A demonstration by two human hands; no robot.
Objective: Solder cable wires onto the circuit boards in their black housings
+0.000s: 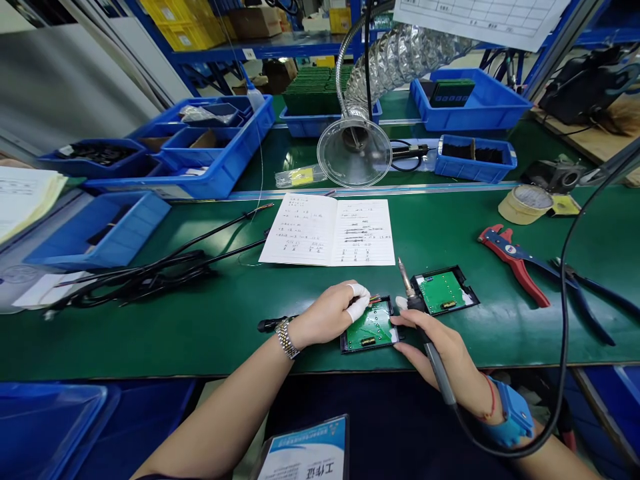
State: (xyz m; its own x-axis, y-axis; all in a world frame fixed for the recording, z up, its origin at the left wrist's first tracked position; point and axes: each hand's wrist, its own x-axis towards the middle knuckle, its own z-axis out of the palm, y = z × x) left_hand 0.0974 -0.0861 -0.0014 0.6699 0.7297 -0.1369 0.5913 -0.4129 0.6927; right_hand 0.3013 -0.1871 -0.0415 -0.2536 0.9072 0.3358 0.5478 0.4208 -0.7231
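The circuit board [370, 331] lies flat in its black frame near the table's near edge, between the two hands; it looks almost square, so no long axis stands out. At its far edge, thin wires [375, 300] meet the fingertips of the left hand [325, 312], which closes in a pinch on them from the left. The right hand [443, 339] is wrapped around a soldering iron [436, 367], with its finger and thumb at the frame's right edge. The iron's long axis runs from near right to far left, its tip beyond the board's far right corner and apart from it. From that tip, the wires lie left and nearer; the left hand is the closer to them. A second board [440, 293] sits to the right, slightly farther, and an open notebook [330, 230] lies on the far side.
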